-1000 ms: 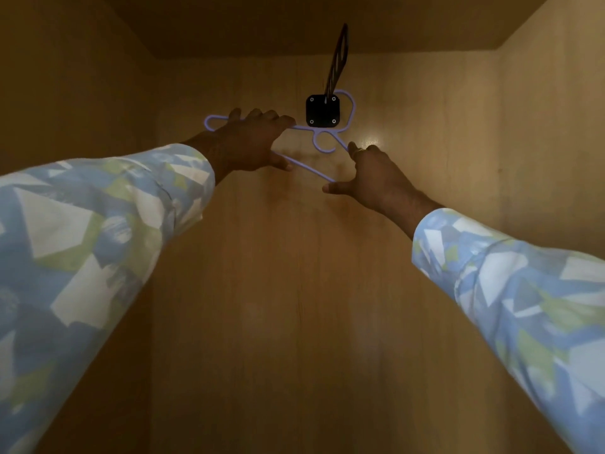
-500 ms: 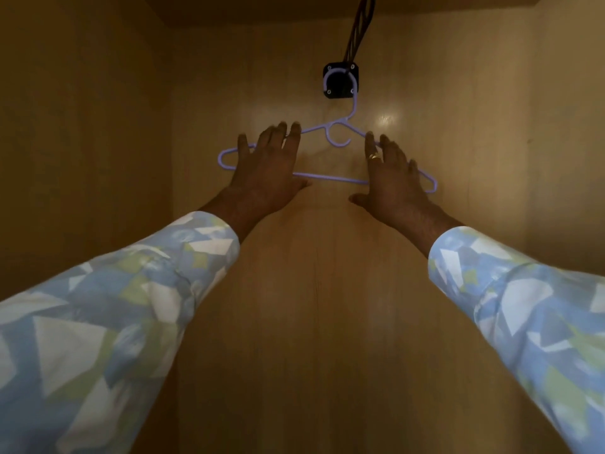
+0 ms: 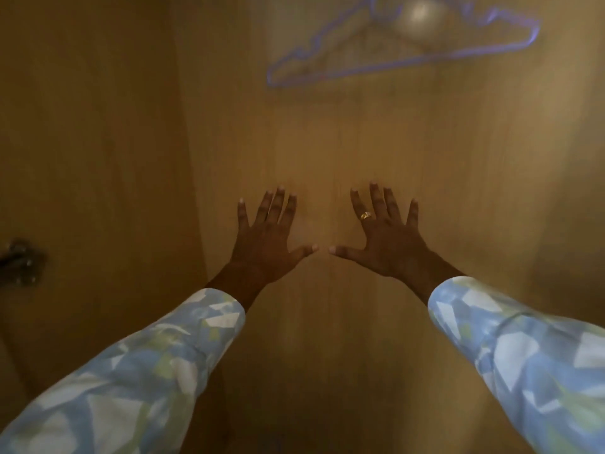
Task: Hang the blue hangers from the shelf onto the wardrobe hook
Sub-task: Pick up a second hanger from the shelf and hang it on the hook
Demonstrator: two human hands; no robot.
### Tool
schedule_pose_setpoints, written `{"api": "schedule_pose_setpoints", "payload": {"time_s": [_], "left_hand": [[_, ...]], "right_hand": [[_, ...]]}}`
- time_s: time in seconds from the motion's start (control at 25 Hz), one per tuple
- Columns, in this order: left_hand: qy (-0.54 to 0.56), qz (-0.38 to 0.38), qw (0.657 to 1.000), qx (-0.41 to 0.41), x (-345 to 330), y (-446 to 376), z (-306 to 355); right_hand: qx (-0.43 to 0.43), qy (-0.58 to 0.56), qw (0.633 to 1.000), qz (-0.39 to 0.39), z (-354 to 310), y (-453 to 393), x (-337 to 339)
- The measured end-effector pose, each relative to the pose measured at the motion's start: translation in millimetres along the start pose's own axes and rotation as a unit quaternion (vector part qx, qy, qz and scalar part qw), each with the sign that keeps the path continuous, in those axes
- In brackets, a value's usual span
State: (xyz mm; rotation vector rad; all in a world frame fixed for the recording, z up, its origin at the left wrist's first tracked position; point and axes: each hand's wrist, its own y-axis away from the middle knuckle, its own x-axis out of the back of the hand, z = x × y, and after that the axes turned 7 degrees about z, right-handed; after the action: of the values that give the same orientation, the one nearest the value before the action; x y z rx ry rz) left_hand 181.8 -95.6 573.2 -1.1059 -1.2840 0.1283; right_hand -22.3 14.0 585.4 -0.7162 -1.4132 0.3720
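Wardrobe back panel: smooth tan wood laminate with faint upright grain, filling the middle of the view; a soft round glare spot sits near its top edge.
Side wall: the same laminate, darker, meeting the back panel along an upright corner on the left.
Sleeves: soft cloth printed with angular patches of pale blue, white and green, one on each forearm, reaching in from the lower corners.
Blue hanger: thin violet-blue wire or plastic outline, triangular with notched shoulders, blurred, up against the back panel at the top of the view, tilted with its right end higher; its hook runs out of view.
Left hand: open flat, fingers spread, holding nothing, well below the hanger.
Right hand: open flat, fingers spread, empty; thumb tip near the left thumb, apart.
Metal fitting: small, dark, blurred, on the side wall's left edge.
Ring: gold band on a right finger.
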Motion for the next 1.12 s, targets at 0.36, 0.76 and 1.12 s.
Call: {"api": "schedule_pose_setpoints", "payload": {"time_s": [0.36, 0.76, 1.12], "left_hand": [[0.03, -0.245, 0.969, -0.034, -146.4, 198.6, 28.3], [0.097, -0.47, 0.864, -0.151, -279.8, 406.1, 81.3], [0.064, -0.507, 0.85, -0.125, -333.1, 498.0, 96.6]], "right_hand": [[-0.022, -0.013, 0.972, -0.233, -14.0, 185.4, -173.9], [-0.067, -0.05, 0.881, -0.465, -9.4, 407.2, -316.1], [-0.034, -0.02, 0.853, -0.52, -17.9, 478.0, -394.4]]}}
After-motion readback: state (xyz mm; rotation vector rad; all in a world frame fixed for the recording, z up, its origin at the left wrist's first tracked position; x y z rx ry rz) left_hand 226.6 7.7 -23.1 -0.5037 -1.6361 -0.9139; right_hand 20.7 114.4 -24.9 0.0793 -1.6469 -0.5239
